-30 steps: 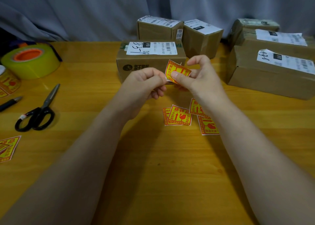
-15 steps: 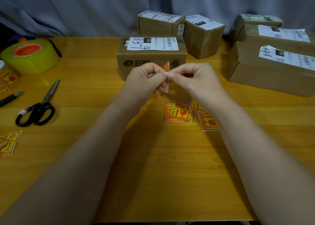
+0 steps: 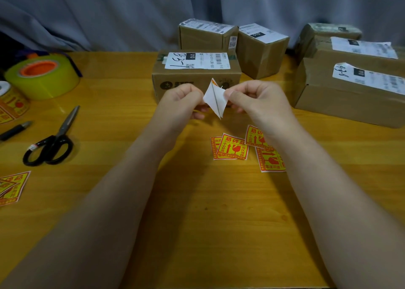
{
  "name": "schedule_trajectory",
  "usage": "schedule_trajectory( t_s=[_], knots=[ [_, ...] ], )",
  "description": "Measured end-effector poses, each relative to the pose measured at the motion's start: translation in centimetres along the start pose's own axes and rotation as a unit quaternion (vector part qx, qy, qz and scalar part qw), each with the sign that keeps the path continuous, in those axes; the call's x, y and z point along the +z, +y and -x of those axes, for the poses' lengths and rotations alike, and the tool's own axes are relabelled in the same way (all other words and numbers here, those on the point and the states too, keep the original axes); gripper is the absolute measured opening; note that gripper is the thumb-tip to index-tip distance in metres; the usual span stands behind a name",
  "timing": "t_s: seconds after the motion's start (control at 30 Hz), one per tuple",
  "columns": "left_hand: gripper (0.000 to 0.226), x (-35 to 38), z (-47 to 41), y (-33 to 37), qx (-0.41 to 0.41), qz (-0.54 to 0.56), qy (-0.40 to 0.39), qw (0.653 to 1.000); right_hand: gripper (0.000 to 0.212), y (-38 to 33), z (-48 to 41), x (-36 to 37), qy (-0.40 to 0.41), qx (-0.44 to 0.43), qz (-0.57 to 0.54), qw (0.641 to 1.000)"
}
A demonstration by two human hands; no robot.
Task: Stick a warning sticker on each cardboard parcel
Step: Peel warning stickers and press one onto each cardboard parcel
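Observation:
I hold one warning sticker (image 3: 215,99) between both hands above the table, its white back towards me and split open along the middle. My left hand (image 3: 182,101) pinches its left half and my right hand (image 3: 254,98) pinches its right half. Just behind stands the nearest cardboard parcel (image 3: 197,78) with a white shipping label on top. Two smaller parcels (image 3: 208,36) (image 3: 260,50) stand behind it. Larger parcels (image 3: 348,91) lie stacked at the right. Several loose yellow-and-red stickers (image 3: 233,149) lie on the table under my right wrist.
Black scissors (image 3: 51,142) lie at the left, with a yellow tape roll (image 3: 41,76) behind them. A roll of warning stickers (image 3: 11,102) and a pen (image 3: 15,130) sit at the left edge. More stickers (image 3: 12,187) lie at the near left. A grey curtain hangs behind.
The sticker turned from its printed face to its white back, and my hands have pulled its two layers apart into a V. Both hands dropped slightly.

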State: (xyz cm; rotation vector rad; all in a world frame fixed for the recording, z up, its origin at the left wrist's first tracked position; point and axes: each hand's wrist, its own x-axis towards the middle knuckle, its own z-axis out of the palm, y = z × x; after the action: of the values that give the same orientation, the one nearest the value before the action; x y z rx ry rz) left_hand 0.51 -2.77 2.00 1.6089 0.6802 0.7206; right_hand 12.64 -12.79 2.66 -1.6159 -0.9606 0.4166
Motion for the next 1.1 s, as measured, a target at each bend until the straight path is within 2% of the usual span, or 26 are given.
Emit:
schedule_trajectory(
  t_s=[0.13, 0.27, 0.37, 0.47, 0.67, 0.9, 0.97, 1.1],
  knots=[
    [0.021, -0.2, -0.2, -0.1, -0.018, -0.015, 0.023, 0.999, 0.007, -0.2, 0.1, -0.3, 0.008, 0.010, 0.001, 1.000],
    [0.020, -1.1, -0.7, -0.7, -0.054, -0.071, 0.077, 0.993, 0.008, -0.3, -0.2, -1.0, 0.092, 0.024, -0.062, 0.994],
    [0.019, -1.7, -0.8, -0.5, -0.066, -0.046, 0.067, 0.995, 0.010, -0.4, -0.3, -1.7, 0.121, 0.037, -0.091, 0.988],
    [0.018, -1.6, -0.6, -0.2, -0.047, -0.047, 0.037, 0.997, 0.013, -0.4, -0.3, -1.8, 0.107, 0.042, -0.118, 0.986],
    [0.018, -2.3, -0.8, -0.5, -0.006, -0.076, 0.088, 0.993, 0.011, -0.3, -0.6, -2.5, 0.164, 0.044, -0.155, 0.973],
    [0.014, -2.1, -0.6, -0.5, 0.013, -0.096, 0.030, 0.995, 0.009, 0.0, -0.8, -2.0, 0.111, 0.022, -0.138, 0.984],
    [0.019, -2.2, -0.5, -0.3, 0.020, -0.083, -0.006, 0.996, 0.011, 0.1, -0.8, -2.0, 0.097, 0.009, -0.134, 0.986],
    [0.016, -3.3, -0.3, 0.1, 0.029, -0.136, -0.105, 0.985, 0.015, 0.3, -0.9, -2.2, 0.079, -0.016, -0.102, 0.992]
  ],
)
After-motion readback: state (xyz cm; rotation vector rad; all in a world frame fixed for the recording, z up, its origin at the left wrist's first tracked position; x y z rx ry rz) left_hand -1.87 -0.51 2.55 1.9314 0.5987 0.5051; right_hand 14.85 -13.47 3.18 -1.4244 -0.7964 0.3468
